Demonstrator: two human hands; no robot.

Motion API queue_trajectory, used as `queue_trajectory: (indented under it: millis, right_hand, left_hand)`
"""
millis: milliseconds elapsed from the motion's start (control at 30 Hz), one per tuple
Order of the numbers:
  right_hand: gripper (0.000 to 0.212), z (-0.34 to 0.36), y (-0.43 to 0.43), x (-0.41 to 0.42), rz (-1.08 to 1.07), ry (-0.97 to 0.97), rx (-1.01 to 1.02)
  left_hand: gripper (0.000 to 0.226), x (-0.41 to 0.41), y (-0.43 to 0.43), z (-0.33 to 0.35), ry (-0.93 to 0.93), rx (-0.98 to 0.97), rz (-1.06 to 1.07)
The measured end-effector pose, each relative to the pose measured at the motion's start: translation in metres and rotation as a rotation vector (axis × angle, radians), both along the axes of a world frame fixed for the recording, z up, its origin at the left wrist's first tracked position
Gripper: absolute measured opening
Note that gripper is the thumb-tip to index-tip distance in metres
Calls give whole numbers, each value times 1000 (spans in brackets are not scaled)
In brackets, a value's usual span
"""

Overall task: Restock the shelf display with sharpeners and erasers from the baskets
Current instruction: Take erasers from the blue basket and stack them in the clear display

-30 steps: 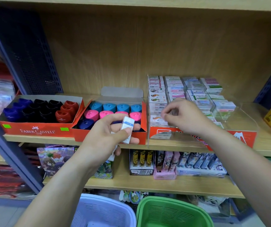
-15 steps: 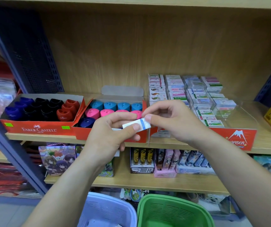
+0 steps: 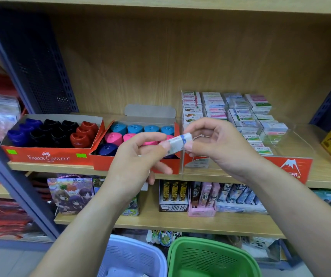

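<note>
Facing the wooden shelf, the person stands with two baskets low in front, a green basket and a pale basket just beside it. On the shelf board the clear eraser tray sits at the right, just beside the red sharpener boxes; its rows are full at the back and thinner at the front. Both hands are raised before the boxes. The left hand pinches the left end of a small white eraser and the right hand pinches its right end, so its long axis runs left to right, a little higher at the right. The tray lies beyond and to the right of the eraser, and the right hand is the nearer one; I judge it should carry the eraser there
</note>
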State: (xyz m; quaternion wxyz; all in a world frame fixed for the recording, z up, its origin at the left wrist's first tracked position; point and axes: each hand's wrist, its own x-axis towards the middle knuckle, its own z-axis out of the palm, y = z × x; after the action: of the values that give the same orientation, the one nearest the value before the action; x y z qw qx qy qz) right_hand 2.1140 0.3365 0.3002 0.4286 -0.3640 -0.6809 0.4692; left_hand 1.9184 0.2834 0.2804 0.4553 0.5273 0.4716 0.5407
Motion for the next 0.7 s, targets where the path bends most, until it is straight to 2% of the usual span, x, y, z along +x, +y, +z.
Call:
queue_trajectory:
  millis: [133,233,367,533,700]
  right_hand:
    - [31,-3,-1,3,46,22,3]
    - [24,-8,-3,2,66,85,-47]
    - [37,-9,-4,0,-7,136,-94]
    - [23,-9,-6,-2,13,197,-138]
    - [28,-16,-13,-5,16,260,-201]
  left_hand:
    - [14,-1,1,-3,33,14,-7]
    - [21,-2,1,-3,54,52,26]
    - [24,0,2,-3,79,44,16]
    - [8,0,2,-5,69,35,3]
    - [44,4,-1,-1,85,56,-111]
